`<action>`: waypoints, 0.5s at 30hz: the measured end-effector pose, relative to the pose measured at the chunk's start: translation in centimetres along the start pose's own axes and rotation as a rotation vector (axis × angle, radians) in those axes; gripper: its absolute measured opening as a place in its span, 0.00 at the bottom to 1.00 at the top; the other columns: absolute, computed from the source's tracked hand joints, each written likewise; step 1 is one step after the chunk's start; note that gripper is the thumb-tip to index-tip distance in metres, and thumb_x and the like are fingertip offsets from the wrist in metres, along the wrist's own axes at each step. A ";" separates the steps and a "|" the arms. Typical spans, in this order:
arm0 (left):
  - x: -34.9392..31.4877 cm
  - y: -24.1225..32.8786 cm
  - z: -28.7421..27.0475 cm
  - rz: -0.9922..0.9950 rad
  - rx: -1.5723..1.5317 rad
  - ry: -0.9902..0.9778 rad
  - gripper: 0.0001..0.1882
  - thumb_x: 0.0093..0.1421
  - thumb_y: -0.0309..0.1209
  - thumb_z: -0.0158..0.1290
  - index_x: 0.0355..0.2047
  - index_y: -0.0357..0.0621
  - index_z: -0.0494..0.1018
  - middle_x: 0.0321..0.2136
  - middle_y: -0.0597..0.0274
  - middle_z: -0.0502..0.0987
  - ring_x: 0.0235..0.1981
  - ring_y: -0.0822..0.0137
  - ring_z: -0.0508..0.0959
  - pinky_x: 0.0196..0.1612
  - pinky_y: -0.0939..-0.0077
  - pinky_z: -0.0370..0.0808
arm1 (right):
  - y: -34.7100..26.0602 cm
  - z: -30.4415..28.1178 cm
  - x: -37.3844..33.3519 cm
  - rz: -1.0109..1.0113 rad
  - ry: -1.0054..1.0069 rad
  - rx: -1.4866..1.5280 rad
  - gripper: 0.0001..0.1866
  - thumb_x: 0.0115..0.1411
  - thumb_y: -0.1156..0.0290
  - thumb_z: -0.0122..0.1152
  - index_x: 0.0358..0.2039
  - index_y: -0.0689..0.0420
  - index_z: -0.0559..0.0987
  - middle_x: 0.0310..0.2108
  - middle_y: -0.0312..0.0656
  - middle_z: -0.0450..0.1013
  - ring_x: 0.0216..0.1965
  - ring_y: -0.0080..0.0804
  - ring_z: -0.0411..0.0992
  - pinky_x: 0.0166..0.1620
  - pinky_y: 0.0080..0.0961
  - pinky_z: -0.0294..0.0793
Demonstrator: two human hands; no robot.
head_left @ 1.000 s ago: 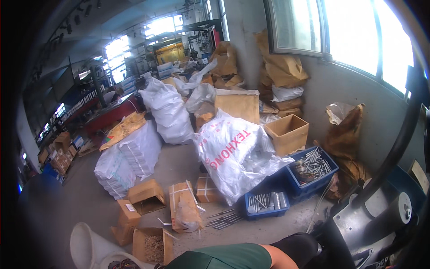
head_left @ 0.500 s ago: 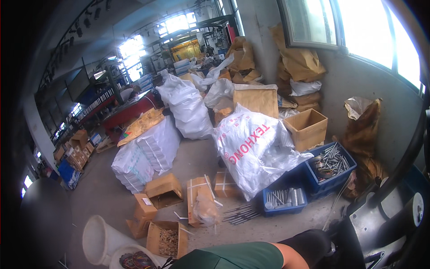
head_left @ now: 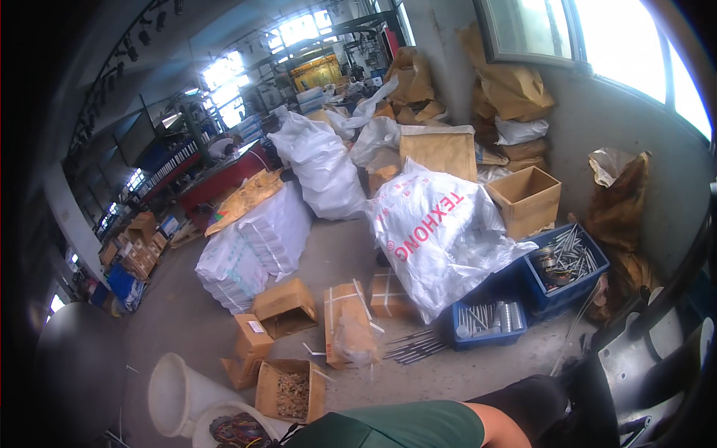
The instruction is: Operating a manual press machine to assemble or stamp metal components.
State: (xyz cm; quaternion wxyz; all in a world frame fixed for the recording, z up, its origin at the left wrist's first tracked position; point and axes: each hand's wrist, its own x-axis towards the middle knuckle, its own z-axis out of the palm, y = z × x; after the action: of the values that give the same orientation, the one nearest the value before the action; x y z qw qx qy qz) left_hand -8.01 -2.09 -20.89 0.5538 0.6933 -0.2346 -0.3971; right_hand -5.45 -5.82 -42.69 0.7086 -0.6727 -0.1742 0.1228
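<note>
Neither of my hands is in view. At the lower edge show a green sleeve (head_left: 429,427) and a short piece of bare arm (head_left: 499,427), with the dark-clothed knee (head_left: 534,399) to its right. Nearest to them on the floor lie several thin dark metal rods (head_left: 414,346). A small blue bin (head_left: 478,341) holds metal rods and round silvery pieces. Behind it, to the right, a larger blue bin (head_left: 567,295) is heaped with metal spindles. At the lower right stands a dark machine part with a pale metal plate (head_left: 624,366).
A white woven sack (head_left: 433,246) slumps beside an open carton (head_left: 526,198). Wrapped white stacks (head_left: 272,231) stand left of centre. A carton of brown bits (head_left: 299,392) and a pale bucket (head_left: 168,396) sit at lower left. Brown sacks (head_left: 620,198) lean by the window wall.
The view has turned slightly, so the scene sits a little further right and the back part higher. No object has visibly moved.
</note>
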 end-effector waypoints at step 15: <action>-6.7 -3.9 -7.3 0.058 0.022 0.068 0.20 0.59 0.40 0.64 0.44 0.43 0.70 0.36 0.60 0.78 0.34 0.65 0.79 0.37 0.68 0.78 | 0.2 11.4 7.1 -0.144 -0.176 -0.273 0.17 0.65 0.51 0.55 0.43 0.50 0.77 0.45 0.43 0.75 0.48 0.38 0.74 0.52 0.35 0.72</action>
State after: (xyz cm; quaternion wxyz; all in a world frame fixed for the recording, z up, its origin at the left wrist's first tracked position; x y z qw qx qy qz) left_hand -6.44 8.36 -22.16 0.5652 0.7053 -0.2399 -0.3543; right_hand -3.65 7.48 -41.95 0.5996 -0.7351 -0.2982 0.1056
